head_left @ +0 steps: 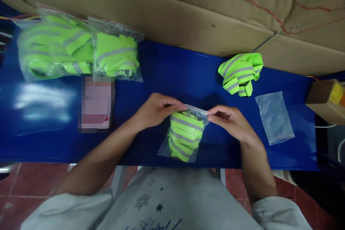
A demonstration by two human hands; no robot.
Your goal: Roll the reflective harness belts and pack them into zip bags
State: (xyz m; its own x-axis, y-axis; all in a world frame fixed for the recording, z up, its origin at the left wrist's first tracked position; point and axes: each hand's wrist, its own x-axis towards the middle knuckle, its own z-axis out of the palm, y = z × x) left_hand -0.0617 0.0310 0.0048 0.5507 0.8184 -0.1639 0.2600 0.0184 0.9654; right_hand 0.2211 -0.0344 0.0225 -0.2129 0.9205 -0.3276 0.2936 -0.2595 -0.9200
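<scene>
A clear plastic bag filled with folded neon-green reflective strap hangs between my hands over the blue table. My left hand pinches the bag's top edge at its left end. My right hand pinches the same top edge at its right end. Both hands are closed on the bag's mouth.
A loose bundle of neon-green strap lies at the back right, with an empty clear bag beside it. Two filled bags lie at the back left, near a blurred card. A small cardboard box sits far right. Cardboard sheets line the back.
</scene>
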